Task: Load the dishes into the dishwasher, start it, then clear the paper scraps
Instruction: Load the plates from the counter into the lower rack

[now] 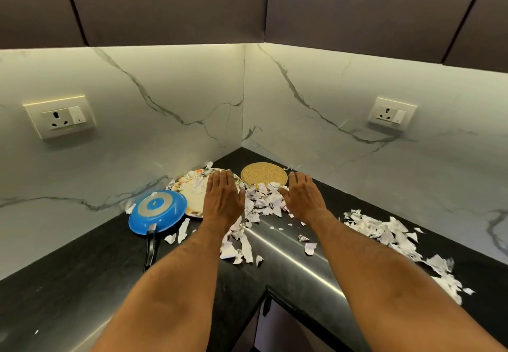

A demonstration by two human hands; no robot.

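Both my hands reach into the corner of a black countertop [82, 283]. My left hand [223, 197] lies flat and open over the right side of a patterned plate [192, 195] that carries paper scraps. My right hand [303, 196] is flat and open too, at the right edge of a heap of white paper scraps [261, 200] lying between the hands. A blue frying pan [158, 210] lies upside down to the left of the plate, its black handle pointing toward me. A round yellow woven mat [264, 174] sits behind the heap.
More paper scraps [390, 230] trail along the right arm of the counter, and others lie near the inner corner [242, 250]. Marble walls with one socket on the left [60, 116] and one on the right [391, 114] close the corner. Dark cabinets hang overhead.
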